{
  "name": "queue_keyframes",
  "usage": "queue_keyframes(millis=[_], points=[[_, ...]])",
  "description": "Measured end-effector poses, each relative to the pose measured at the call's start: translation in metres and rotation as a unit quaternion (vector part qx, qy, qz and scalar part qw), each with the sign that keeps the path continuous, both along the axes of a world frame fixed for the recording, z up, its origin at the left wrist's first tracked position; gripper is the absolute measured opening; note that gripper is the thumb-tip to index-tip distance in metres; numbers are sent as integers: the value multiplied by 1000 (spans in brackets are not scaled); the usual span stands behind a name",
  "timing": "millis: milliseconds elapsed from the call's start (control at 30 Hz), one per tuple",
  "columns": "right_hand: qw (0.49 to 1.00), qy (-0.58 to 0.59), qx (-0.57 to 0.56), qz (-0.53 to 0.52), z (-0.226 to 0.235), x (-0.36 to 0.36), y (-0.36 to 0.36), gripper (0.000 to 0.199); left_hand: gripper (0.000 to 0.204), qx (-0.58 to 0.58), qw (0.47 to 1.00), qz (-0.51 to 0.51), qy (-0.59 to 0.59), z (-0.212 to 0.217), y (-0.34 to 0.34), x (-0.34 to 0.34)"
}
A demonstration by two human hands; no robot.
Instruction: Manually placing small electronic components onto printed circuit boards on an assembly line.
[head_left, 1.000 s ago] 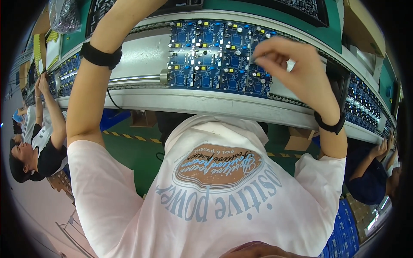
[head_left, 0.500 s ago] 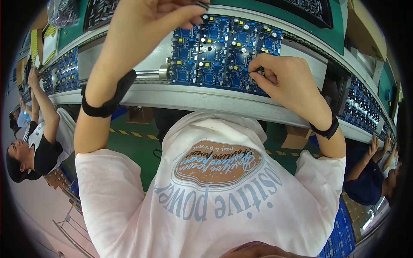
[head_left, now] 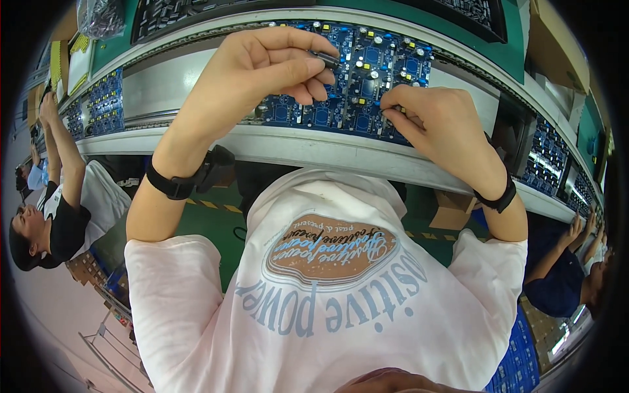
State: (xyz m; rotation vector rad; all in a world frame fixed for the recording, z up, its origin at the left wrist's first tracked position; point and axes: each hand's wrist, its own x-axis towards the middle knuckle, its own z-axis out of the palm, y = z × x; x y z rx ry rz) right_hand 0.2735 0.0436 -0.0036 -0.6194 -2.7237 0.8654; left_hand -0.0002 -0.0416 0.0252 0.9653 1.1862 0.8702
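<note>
Left hand [head_left: 265,69], newly drawn in over the blue circuit boards [head_left: 409,65], grip clamped on a small dark part [head_left: 327,59], now near them; right hand [head_left: 442,118] at the boards, fingertips close, grip's hold undeterminable.

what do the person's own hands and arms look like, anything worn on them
The left hand and right hand are bare, without gloves. Each wrist wears a black band: the left black wristband has a bulky dark piece on it, the right black wristband looks plainer. The forearms are uncovered; loose, pale whitish short fabric sleeves end near the elbows.
</note>
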Motion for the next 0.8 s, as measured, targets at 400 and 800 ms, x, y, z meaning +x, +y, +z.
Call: queue_keyframes(millis=[400,800], points=[[999,-18,-33,-28,-1,4,2,10,17,321,859,-107,384,-20,-17,48],[1000,18,12,10,-12,11,7,12,22,372,788,-153,467,-30,-8,65]])
